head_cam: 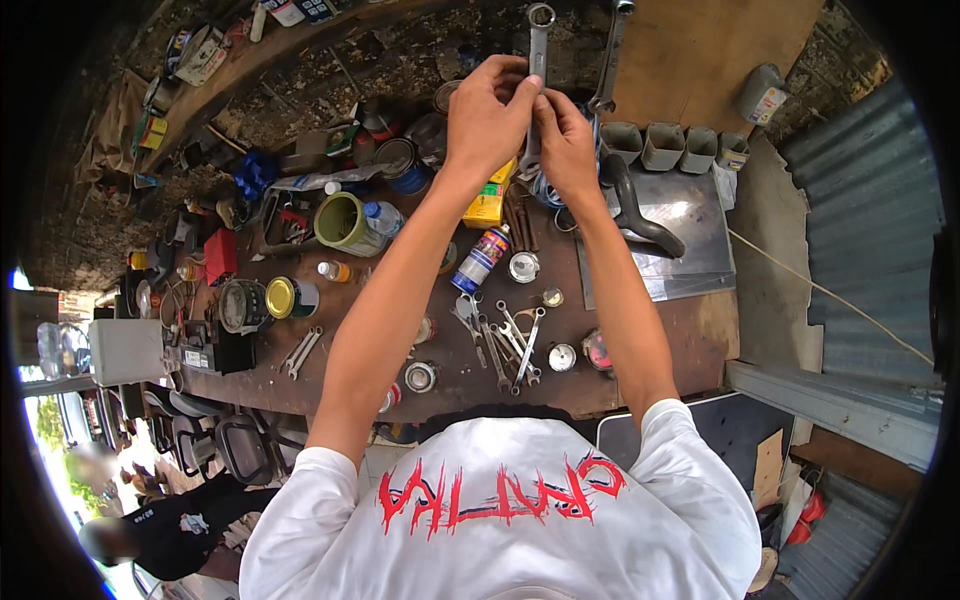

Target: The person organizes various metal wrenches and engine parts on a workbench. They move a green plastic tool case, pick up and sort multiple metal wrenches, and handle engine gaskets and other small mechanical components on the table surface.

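Both my arms reach up and away over the workbench. A large steel combination wrench (pixel 538 49) stands upright between my hands, its ring end up and its open jaw showing below them. My left hand (pixel 487 116) grips its shank, with the thumb across the front. From the other side, my right hand (pixel 568 146) pinches the shank slightly lower. I cannot tell whether the wrench also touches the wall. Another long wrench (pixel 613 56) hangs to the right against the wall. Several smaller wrenches (pixel 514 341) lie heaped on the bench below my hands.
A spray can (pixel 481 259), yellow boxes (pixel 487 202) and small tins (pixel 523 266) crowd the wooden workbench (pixel 330 390). A bent black pipe (pixel 634 210) rests on a metal sheet (pixel 694 255) at right. Cut-off containers (pixel 663 148) line the back. A person (pixel 191 529) is at lower left.
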`<state>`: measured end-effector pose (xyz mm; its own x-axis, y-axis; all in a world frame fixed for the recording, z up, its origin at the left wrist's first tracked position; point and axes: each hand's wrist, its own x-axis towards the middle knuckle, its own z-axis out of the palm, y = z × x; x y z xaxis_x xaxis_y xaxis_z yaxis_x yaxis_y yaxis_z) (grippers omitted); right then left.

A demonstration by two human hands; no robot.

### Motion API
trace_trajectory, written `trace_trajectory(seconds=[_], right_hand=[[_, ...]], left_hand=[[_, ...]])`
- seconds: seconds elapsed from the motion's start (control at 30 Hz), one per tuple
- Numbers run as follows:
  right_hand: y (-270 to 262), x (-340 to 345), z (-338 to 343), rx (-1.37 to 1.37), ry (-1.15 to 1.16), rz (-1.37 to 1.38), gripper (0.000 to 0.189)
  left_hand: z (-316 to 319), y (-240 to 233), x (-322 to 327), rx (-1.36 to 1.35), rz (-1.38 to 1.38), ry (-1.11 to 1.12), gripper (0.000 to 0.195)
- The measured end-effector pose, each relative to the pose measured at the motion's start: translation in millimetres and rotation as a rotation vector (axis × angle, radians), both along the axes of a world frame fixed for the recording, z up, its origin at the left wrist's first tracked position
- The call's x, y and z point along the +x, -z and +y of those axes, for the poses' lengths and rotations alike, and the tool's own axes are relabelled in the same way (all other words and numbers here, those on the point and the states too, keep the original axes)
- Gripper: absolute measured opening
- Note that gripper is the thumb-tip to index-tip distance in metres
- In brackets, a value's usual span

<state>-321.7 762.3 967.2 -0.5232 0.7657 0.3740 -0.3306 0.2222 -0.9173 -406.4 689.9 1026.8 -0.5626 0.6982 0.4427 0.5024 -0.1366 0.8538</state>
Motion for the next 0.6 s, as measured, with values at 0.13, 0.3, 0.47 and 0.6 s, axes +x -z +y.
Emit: trace_trajectory(seconds=[0.13, 0.3, 0.47, 0.6], right_hand=[[-3, -8, 4, -0.011, 0.093, 0.033, 0.027], [1, -35, 41, 0.047, 0.165, 0.018, 0.027], [19, -44, 57, 0.119, 0.159, 0.004, 0.026], [35, -49, 72, 0.099, 0.126, 0.013, 0.031]], left_hand=[[-7, 7, 4, -0.045, 0.031, -0.063, 0.035], [-84, 43, 27, -0.118, -0.228, -0.031, 0.041], [-196, 136, 58, -0.347, -0.531, -0.103, 0.042], [-273, 181, 90, -0.463, -0.763, -0.289, 0.045]])
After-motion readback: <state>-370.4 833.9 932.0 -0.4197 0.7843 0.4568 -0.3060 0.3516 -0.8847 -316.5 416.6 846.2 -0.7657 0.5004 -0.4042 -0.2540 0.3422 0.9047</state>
